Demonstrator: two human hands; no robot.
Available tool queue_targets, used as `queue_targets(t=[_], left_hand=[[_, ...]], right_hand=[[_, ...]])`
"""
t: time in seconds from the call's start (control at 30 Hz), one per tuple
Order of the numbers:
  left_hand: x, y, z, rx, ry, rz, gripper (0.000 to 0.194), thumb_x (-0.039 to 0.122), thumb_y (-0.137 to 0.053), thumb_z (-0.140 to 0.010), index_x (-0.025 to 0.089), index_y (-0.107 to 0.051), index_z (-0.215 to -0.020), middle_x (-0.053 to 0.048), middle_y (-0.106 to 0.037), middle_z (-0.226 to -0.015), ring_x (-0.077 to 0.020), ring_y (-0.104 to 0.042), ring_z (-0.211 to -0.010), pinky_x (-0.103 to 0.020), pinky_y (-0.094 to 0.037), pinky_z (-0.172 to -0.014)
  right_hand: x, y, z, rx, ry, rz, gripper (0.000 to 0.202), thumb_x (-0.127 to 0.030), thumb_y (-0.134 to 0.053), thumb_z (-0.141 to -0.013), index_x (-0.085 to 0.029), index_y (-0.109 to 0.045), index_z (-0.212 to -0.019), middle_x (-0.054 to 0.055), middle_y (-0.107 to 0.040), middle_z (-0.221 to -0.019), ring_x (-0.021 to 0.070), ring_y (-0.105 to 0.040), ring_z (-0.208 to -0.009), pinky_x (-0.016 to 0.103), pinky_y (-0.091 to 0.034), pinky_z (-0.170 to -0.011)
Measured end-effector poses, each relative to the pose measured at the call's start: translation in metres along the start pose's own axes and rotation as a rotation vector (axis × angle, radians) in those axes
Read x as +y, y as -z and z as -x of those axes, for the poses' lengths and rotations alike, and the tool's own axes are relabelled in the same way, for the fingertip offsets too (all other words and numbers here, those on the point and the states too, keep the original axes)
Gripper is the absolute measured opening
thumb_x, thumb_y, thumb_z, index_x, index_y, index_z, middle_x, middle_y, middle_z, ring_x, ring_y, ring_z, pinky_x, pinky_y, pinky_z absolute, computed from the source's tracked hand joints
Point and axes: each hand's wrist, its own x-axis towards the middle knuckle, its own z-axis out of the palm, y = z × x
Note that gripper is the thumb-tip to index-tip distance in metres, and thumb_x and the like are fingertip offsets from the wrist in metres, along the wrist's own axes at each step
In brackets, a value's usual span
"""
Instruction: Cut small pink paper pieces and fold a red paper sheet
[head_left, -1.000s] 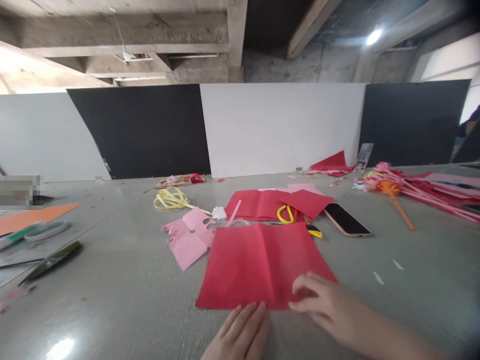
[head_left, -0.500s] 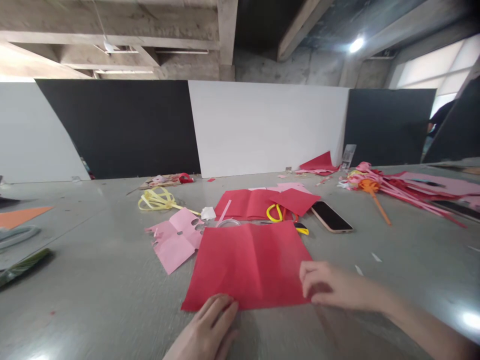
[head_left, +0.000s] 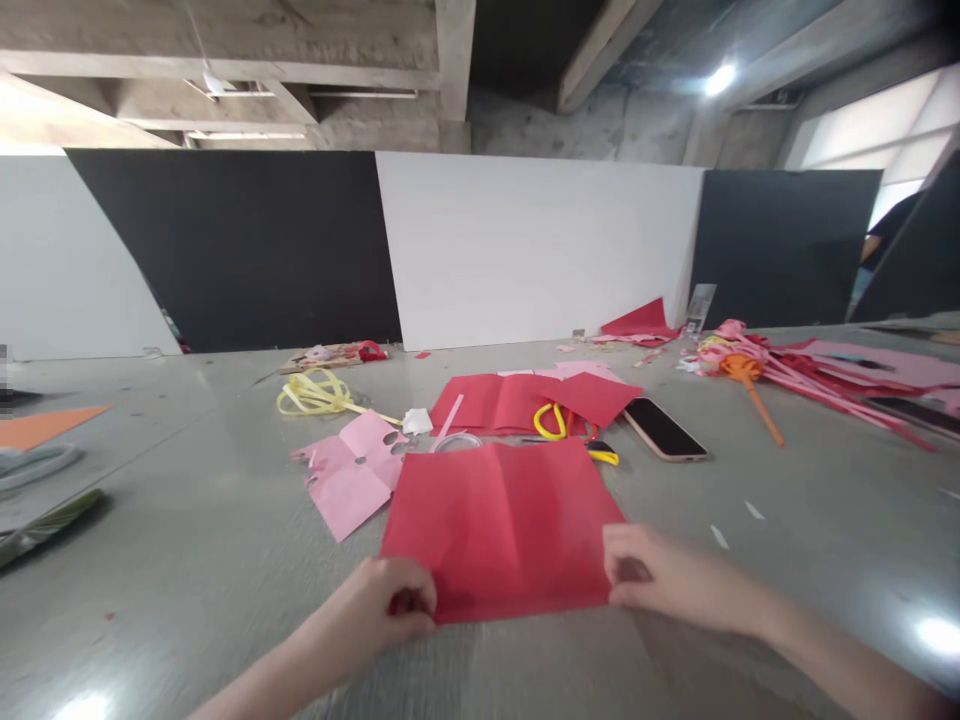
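Note:
A creased sheet of red paper (head_left: 510, 530) lies on the grey table in front of me. My left hand (head_left: 397, 595) is closed on its near left corner, fingers curled over the edge. At the near right corner my right hand (head_left: 637, 570) pinches the sheet between thumb and fingers. Just beyond the sheet's far edge are scissors with yellow handles (head_left: 551, 422), partly covered by red paper, and a clear tape ring (head_left: 459, 442). To the left rests a pink paper with cut-out holes (head_left: 352, 480).
More red paper (head_left: 480, 402) lies behind, with a phone (head_left: 666, 428) to its right. A yellow ribbon coil (head_left: 315, 393) sits at the back left. Pink strips and an orange-stemmed craft piece (head_left: 750, 375) lie at the right. A white panel (head_left: 540, 250) stands behind the table.
My left hand has moved from the sheet's near edge outward to its left corner and closed on it. My right hand stays at the right corner with hardly any movement.

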Motion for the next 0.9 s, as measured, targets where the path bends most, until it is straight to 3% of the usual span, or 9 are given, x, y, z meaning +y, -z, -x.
queue_targets(t=[0.2,0.5,0.63,0.9], left_hand=[[-0.017,0.022,0.01,-0.07,0.085,0.067,0.012,0.017,-0.049,-0.062,0.016,-0.06,-0.058,0.006,-0.048,-0.051,-0.0105,-0.044,-0.051,-0.016,-0.029,-0.048],[-0.024,0.025,0.01,-0.028,0.182,0.139,0.019,0.02,-0.052,-0.06,0.013,-0.048,-0.043,0.008,-0.03,-0.044,-0.0062,-0.028,-0.046,-0.016,-0.016,-0.044],[-0.024,0.026,0.009,-0.047,0.19,0.201,0.019,0.019,-0.05,-0.061,0.012,-0.051,-0.043,0.008,-0.034,-0.042,-0.0062,-0.033,-0.045,-0.016,-0.018,-0.044],[-0.023,0.035,0.014,-0.136,0.16,0.273,0.024,0.016,-0.042,-0.062,0.011,-0.063,-0.051,0.008,-0.042,-0.044,-0.0061,-0.037,-0.046,-0.015,-0.021,-0.047]], right_hand=[[0.018,0.002,0.003,0.002,-0.101,0.013,0.009,-0.018,-0.061,-0.066,-0.017,-0.054,-0.06,-0.002,-0.055,-0.069,0.0116,-0.05,-0.061,0.022,-0.033,-0.054],[0.014,0.021,0.012,-0.022,-0.337,0.071,0.007,-0.024,-0.061,-0.062,-0.018,-0.059,-0.058,0.002,-0.059,-0.07,0.0178,-0.055,-0.067,0.026,-0.034,-0.055],[0.014,0.02,0.013,0.002,-0.389,0.085,0.01,-0.027,-0.061,-0.061,-0.018,-0.058,-0.055,0.002,-0.059,-0.066,0.0188,-0.055,-0.064,0.026,-0.034,-0.053],[0.018,0.02,0.016,-0.009,-0.383,0.08,0.007,-0.026,-0.057,-0.063,-0.019,-0.06,-0.064,0.004,-0.061,-0.077,0.021,-0.057,-0.074,0.03,-0.039,-0.063]])
